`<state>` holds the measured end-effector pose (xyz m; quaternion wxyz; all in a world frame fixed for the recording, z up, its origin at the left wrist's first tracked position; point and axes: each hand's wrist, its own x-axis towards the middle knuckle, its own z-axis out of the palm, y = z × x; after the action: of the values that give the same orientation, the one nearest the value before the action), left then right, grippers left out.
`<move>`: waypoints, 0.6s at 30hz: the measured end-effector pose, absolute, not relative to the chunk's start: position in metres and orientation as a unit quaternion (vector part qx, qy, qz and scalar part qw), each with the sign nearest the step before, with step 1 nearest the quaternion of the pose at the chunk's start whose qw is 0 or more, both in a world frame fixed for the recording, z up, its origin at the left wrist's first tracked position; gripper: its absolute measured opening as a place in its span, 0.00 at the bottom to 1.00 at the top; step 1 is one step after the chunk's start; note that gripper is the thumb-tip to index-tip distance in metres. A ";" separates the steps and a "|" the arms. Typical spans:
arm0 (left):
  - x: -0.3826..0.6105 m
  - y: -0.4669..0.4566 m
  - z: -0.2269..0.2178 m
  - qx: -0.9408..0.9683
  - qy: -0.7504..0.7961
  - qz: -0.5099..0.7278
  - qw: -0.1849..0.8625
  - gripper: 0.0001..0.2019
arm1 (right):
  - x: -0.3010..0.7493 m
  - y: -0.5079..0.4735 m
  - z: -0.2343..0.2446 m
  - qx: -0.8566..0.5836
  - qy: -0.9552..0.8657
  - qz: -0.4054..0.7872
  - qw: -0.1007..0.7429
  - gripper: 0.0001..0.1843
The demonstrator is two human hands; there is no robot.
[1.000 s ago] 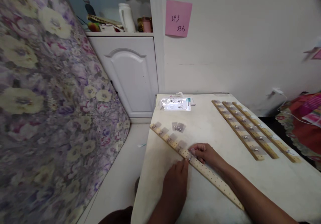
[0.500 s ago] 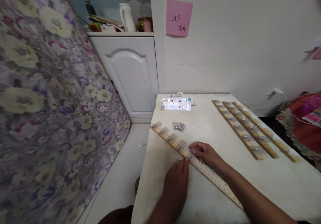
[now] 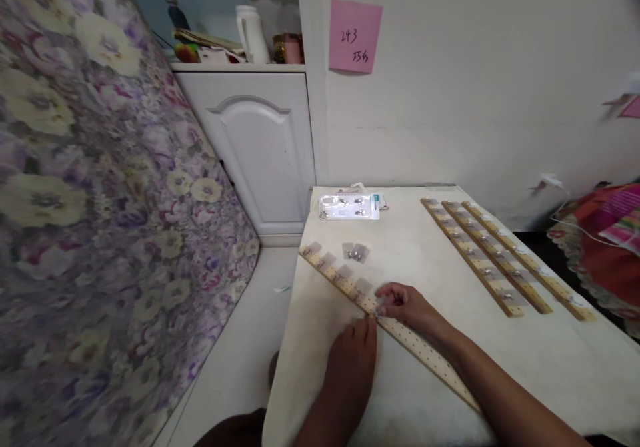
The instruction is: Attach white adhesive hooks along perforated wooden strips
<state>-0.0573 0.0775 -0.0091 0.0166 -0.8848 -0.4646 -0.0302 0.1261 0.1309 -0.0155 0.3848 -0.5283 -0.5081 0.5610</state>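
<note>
A pale wooden strip (image 3: 425, 350) with rows of small holes lies diagonally across the white table. Along its far half sit several small metal earrings on clear cards (image 3: 363, 288). My left hand (image 3: 353, 360) presses its bunched fingertips against the strip's near edge, around the middle. Just across from them, my right hand (image 3: 407, 305) pinches another earring on a clear card (image 3: 380, 311) at the strip's surface. Fingers partly hide this piece, so its exact seating cannot be made out. Beyond the strip lie a few loose carded earrings (image 3: 356, 253).
Three similar strips (image 3: 473, 257) carrying carded pieces lie side by side at the right. Clear blister packs (image 3: 349, 207) rest near the table's back edge. A floral curtain (image 3: 125, 200) hangs at left, by a white cabinet (image 3: 260, 153). Wall behind bears a pink note (image 3: 355, 35).
My right fingers have shifted slightly at the clear card, which now shows less between them. My left hand stays at the strip's edge. The view has moved a little.
</note>
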 end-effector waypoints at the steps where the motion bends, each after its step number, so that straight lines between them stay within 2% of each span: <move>1: -0.057 0.078 -0.008 -0.885 -0.465 -0.028 0.012 0.26 | 0.125 0.131 -0.014 -0.528 -0.501 0.567 0.385 0.16; 10: -0.056 0.080 -0.005 -0.882 -0.471 -0.013 -0.015 0.26 | 0.125 0.132 -0.013 -0.532 -0.483 0.589 0.370 0.17; 18: -0.060 0.083 -0.006 -0.882 -0.470 -0.024 -0.023 0.26 | 0.126 0.130 -0.021 -0.520 -0.495 0.566 0.405 0.19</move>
<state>-0.0604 0.0826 -0.0065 -0.0227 -0.8818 -0.4705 -0.0239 0.1256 0.1297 -0.0206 0.4052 -0.5195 -0.4955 0.5661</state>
